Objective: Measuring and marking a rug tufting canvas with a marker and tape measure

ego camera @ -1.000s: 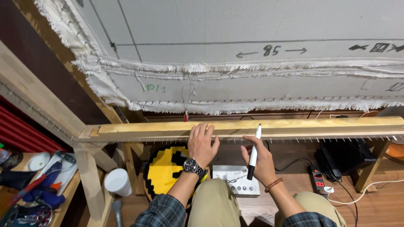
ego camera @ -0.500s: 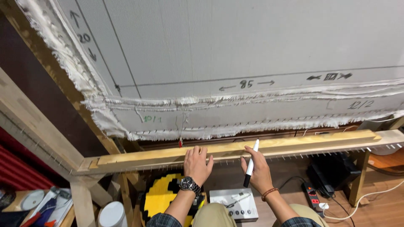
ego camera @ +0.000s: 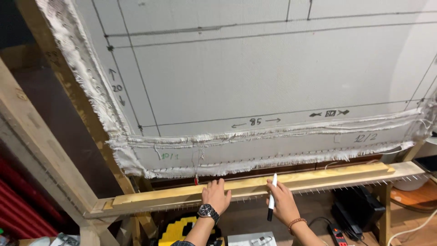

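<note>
A large white cloth with frayed edges and drawn black lines is stretched on a wooden frame. My left hand, with a wristwatch on the wrist, rests flat against the frame's lower wooden bar. To its right, my right hand holds a white marker with a black cap upright, tip near the bar. A beaded bracelet sits on that wrist. A small red pin or thread end hangs just left of my left hand.
The frame's slanted left post runs down to the bar's corner. Below the bar lie a yellow and black pixel-patterned rug piece, a black power strip, a black box and a white cable.
The view has tilted upward, showing more of the cloth. Both hands stay at the lower bar, the marker still upright in the right hand.
</note>
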